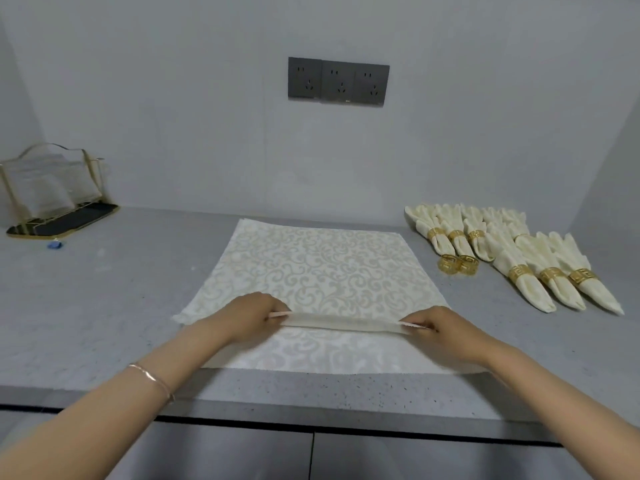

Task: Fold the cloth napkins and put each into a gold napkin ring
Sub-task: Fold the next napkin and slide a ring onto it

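Observation:
A cream cloth napkin (318, 265) with a scroll pattern lies spread flat on the grey counter (121, 289). Near its front, a narrow pleat of the cloth (341, 323) is pinched up between my hands. My left hand (247, 318) grips the pleat's left end and my right hand (440, 329) grips its right end. Two loose gold napkin rings (459, 264) lie to the right of the napkin. Beyond them, several folded napkins in gold rings (540, 271) lie in two rows.
A gold wire rack (52, 188) on a dark tray stands at the back left, with a small blue object (54, 244) in front of it. Wall sockets (338, 81) sit on the back wall. The counter's front edge (311, 407) runs below my forearms.

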Demonstrator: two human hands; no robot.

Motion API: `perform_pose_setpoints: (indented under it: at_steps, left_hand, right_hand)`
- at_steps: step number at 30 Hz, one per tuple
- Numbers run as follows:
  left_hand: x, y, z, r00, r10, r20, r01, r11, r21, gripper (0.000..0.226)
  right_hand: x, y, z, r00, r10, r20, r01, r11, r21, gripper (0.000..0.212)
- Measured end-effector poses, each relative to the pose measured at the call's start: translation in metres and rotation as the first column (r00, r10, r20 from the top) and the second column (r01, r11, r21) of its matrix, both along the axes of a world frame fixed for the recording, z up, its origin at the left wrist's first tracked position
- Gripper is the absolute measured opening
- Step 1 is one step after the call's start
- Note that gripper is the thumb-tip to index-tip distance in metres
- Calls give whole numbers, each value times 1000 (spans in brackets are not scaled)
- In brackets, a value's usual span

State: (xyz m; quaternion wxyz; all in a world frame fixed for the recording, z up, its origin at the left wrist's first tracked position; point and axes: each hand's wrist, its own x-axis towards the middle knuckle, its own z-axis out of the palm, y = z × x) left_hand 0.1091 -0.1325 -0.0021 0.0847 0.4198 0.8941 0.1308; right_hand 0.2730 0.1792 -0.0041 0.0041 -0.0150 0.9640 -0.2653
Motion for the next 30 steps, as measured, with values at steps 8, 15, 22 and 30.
perform_pose_setpoints:
  at_steps: [8, 15, 22, 30]
  left_hand:
    - [-24, -7, 52, 895, 106, 433, 6, 969, -248, 31]
    - [-50, 4, 73, 789, 124, 602, 127, 925, -357, 37]
    - [-134, 24, 39, 965, 202, 169, -194, 979, -61, 46]
    - [-187, 61, 2, 923, 358, -139, -346, 932, 106, 15]
  right_hand:
    - [-5, 14, 62, 850, 150, 505, -85, 985, -150, 34]
    - [-33, 31, 88, 693, 258, 673, -133, 963, -233, 28]
    - [-114, 64, 55, 963, -25, 269, -10, 992, 127, 49]
    - [-181, 95, 6, 965, -263, 19, 251, 937, 242, 24]
